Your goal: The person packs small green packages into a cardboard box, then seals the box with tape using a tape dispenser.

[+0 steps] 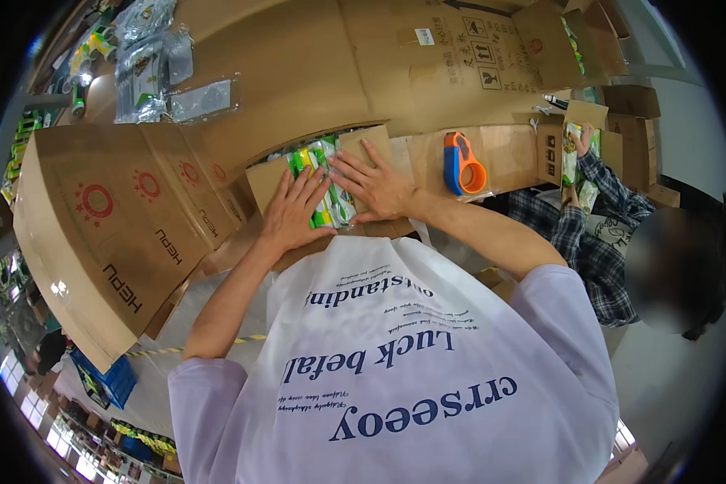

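Observation:
Directly in front of me, an open cardboard box (268, 182) is filled with green, white and yellow plastic-wrapped packets (341, 208) standing side by side. My left hand (292, 211) lies over the packets' left part, its fingers stretched out toward the middle. From the other side my right hand (381, 190) rests on them with fingers spread, the palm near the box's right edge. Both hands touch the packets from above, fingertips close together, and neither grips one. The hands hide part of the packets.
An orange and blue tape dispenser (465, 168) sits right of the box. Folded cartons (97, 234) stand at the left. Clear plastic bags (143, 77) lie far left. At right, a co-worker in a plaid shirt (601, 274) handles green packets in another box (550, 153).

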Demonstrator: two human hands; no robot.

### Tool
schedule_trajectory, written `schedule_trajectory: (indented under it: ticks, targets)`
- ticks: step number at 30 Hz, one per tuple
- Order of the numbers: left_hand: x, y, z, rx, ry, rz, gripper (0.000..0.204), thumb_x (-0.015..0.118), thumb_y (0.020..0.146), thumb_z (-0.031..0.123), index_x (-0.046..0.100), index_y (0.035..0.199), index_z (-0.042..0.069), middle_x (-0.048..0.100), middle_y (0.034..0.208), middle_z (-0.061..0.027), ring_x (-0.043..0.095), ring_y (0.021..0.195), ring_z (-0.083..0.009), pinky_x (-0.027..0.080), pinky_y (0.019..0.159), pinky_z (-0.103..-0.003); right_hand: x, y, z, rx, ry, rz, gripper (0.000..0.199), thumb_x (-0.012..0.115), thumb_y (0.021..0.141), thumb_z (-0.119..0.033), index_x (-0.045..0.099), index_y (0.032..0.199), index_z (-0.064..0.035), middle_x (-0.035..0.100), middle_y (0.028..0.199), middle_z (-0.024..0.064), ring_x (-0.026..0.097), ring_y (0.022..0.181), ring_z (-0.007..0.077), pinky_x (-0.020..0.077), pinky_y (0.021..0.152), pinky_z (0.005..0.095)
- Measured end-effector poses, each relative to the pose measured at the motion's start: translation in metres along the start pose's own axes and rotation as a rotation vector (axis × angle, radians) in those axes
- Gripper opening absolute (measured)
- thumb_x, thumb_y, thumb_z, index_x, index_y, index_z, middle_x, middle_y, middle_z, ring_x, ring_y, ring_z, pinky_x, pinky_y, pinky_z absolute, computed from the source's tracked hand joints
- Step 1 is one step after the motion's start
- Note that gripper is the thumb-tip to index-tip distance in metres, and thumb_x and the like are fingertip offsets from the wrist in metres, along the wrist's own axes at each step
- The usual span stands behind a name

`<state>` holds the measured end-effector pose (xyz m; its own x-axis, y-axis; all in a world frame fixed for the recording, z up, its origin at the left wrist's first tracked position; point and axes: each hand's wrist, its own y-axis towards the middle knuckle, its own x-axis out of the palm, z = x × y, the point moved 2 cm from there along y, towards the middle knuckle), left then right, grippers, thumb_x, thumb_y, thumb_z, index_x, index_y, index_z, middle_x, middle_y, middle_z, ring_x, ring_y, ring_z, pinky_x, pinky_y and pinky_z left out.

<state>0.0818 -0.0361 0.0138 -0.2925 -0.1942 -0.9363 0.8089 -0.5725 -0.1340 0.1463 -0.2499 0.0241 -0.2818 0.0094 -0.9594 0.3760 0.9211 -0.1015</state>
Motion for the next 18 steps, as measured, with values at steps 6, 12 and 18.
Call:
schedule_trajectory:
  ticks: [6, 12, 18]
  targets:
    - [-0.001, 0.006, -0.005, -0.051, -0.088, 0.066, 0.096, 0.066, 0.074, 0.063, 0.038, 0.145, 0.004, 0.031, 0.154, -0.0129, 0.025, 0.144, -0.0270, 0.015, 0.118, -0.047, 0.006, 0.003, 0.000, 0.027, -0.029, -0.052, 0.096, 0.055, 0.081, -0.065, 0.027, 0.149, -0.0033, 0.022, 0.157, 0.0143, 0.015, 0.148, 0.0269, 0.0065, 0.115, 0.0621]
    - [0.000, 0.004, -0.007, -0.019, -0.064, 0.141, 0.086, 0.069, 0.078, 0.049, 0.040, 0.143, 0.001, 0.034, 0.152, -0.0137, 0.029, 0.142, -0.0275, 0.019, 0.117, -0.047, -0.004, 0.004, -0.003, 0.029, -0.033, 0.007, 0.090, 0.054, 0.084, -0.063, 0.033, 0.147, -0.0022, 0.027, 0.155, 0.0144, 0.020, 0.146, 0.0273, 0.0088, 0.114, 0.0621]
    - [-0.019, -0.009, -0.012, -0.142, -0.031, 0.373, 0.059, 0.070, 0.080, 0.033, 0.056, 0.127, 0.000, 0.049, 0.140, -0.0135, 0.038, 0.137, -0.0267, 0.026, 0.114, -0.050, -0.018, 0.051, -0.015, 0.006, -0.144, 0.222, 0.074, 0.062, 0.083, -0.047, 0.046, 0.138, 0.0002, 0.039, 0.149, 0.0127, 0.035, 0.138, 0.0265, 0.0259, 0.112, 0.0517]
